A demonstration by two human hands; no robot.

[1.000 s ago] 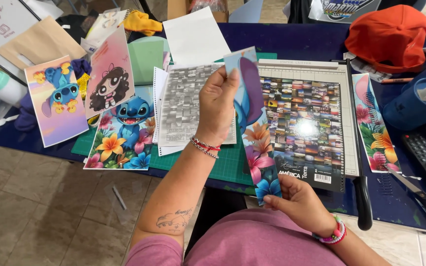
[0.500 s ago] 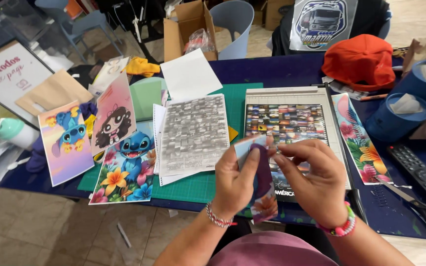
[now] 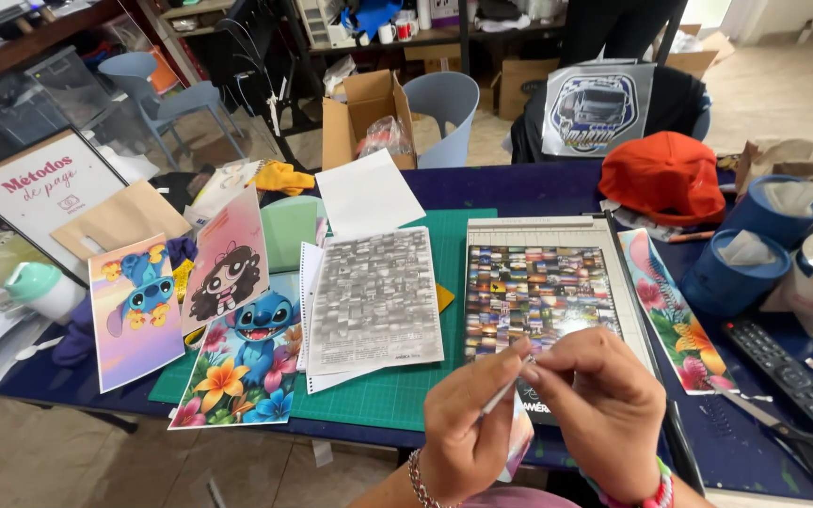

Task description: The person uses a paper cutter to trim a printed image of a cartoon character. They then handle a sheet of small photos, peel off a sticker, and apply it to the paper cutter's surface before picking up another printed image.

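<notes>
I see a thin printed strip [image 3: 510, 414] pinched edge-on between my left hand [image 3: 468, 428] and right hand [image 3: 599, 414], both grips clenched on it, over the tabletop's near edge. It looks light, floppy and easily creased, best held by its edges. Just beyond lies the paper trimmer [image 3: 557, 230], with the green cutting mat [image 3: 397, 400] beside it.

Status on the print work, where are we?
Done: one floral strip lies right of the trimmer. In hand: left hand and right hand pinch another strip edge-on. Left: the collage sheet on the trimmer and cartoon prints look uncut.
</notes>
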